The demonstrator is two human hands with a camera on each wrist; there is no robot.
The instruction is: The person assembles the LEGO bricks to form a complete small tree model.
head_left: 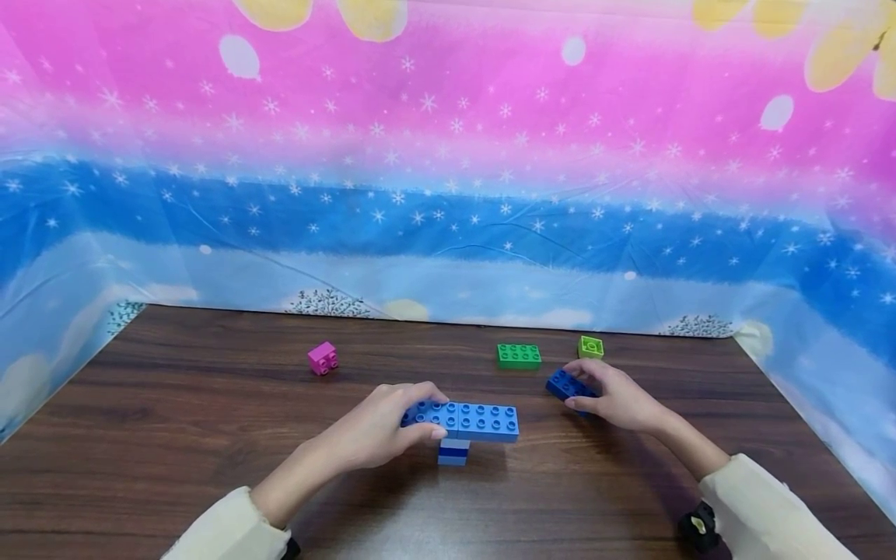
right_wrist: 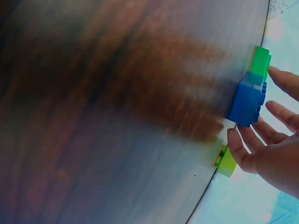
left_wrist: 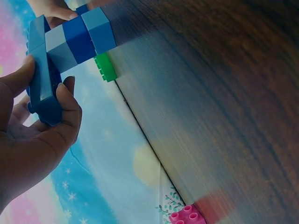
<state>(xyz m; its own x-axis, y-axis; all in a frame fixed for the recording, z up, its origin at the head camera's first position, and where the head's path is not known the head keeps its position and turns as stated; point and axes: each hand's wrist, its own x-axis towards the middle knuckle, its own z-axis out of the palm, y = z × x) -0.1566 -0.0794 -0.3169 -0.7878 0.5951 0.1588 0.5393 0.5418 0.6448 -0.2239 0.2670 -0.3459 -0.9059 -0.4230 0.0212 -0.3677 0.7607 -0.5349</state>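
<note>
While within right hand (head_left: 619,393), dark-blue brick (head_left: 561,384)

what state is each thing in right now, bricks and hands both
Blue build: upright, joined into a T shape
Left hand: pinching the blue build's left end
Dark blue brick: studs up, whether lifted unclear
Right hand: fingers around the dark blue brick, firm grip unclear
Green brick: studs up
Lime brick: hollow underside showing
Pink brick: on its side
</note>
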